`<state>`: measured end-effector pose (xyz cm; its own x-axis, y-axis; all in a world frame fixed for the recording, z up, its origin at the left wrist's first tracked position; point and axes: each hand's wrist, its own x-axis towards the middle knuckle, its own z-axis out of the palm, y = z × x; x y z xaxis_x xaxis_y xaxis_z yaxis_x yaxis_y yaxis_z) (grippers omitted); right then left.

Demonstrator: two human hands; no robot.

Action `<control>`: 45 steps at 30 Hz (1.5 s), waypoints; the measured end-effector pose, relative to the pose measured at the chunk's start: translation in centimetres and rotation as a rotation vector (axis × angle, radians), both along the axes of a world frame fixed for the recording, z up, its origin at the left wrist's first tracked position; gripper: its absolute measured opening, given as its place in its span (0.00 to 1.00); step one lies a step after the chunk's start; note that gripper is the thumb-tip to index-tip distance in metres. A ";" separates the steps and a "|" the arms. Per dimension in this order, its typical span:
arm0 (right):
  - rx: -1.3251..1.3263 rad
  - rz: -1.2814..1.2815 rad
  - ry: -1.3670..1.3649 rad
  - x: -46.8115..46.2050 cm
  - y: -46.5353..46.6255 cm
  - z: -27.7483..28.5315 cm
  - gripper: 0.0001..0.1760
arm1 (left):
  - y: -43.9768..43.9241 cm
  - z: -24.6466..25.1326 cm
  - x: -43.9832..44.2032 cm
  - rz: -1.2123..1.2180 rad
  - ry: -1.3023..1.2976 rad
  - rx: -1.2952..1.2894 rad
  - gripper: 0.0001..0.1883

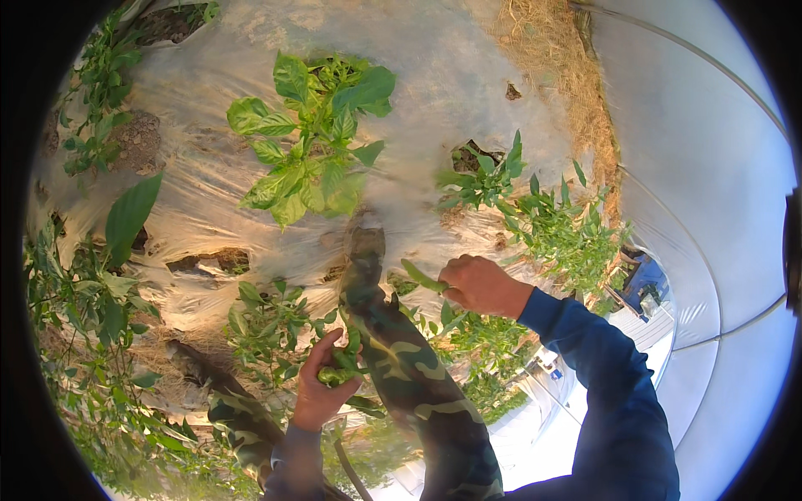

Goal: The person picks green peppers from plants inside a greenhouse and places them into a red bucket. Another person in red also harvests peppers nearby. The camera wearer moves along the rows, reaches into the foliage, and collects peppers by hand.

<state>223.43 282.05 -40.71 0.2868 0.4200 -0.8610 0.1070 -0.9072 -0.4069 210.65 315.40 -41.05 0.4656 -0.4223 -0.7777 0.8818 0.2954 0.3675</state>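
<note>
My right hand point(485, 286) pinches a long light-green pepper point(421, 274) by one end. The pepper points up and to the left, above the ground and apart from the plants. Lower down, my left hand point(319, 385) is cupped around several green peppers point(337, 374), its fingers curled about them; part of the bunch is hidden. A camouflage trouser leg point(407, 369) passes between my two hands. Close to the left hand grows a small leafy pepper plant point(269, 319). Further leafy plants point(485, 344) stand below my right wrist.
Ahead is a larger bright-green plant point(313, 144) on the plastic mulch film point(432, 81), which has torn holes. Dense plants point(88, 300) line the left side. On the right, dry straw point(557, 81) borders the curved plastic greenhouse wall point(683, 138). My other leg point(238, 413) is at lower left.
</note>
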 end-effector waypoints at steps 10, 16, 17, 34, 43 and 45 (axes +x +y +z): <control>0.238 -0.770 1.094 -4.0 6.8 0.9 0.22 | -1.6 2.3 1.9 -0.153 -0.059 -0.135 0.44; 0.026 -1.313 0.414 -5.2 -2.1 -8.6 0.18 | -2.5 0.2 0.6 0.080 0.215 -0.261 0.44; -0.063 -1.613 0.215 -5.1 -3.9 -11.3 0.13 | -2.6 0.0 0.4 0.121 0.273 -0.304 0.44; -0.285 -1.260 -0.907 -2.0 -9.9 -21.9 0.13 | -3.5 -1.5 -1.0 0.074 0.399 -0.262 0.42; -0.261 -1.430 -0.556 -2.9 -10.5 -14.8 0.15 | -2.3 1.8 -1.0 0.069 0.420 -0.153 0.39; -0.084 -1.575 -0.449 -1.9 -10.9 -14.4 0.15 | -2.5 2.6 -0.7 0.040 0.404 -0.165 0.39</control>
<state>221.53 271.16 -55.15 0.5795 -0.5517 -0.5998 -0.8003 -0.2465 -0.5466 209.93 312.89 -38.42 0.1563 -0.5442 -0.8243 0.9319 0.3579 -0.0595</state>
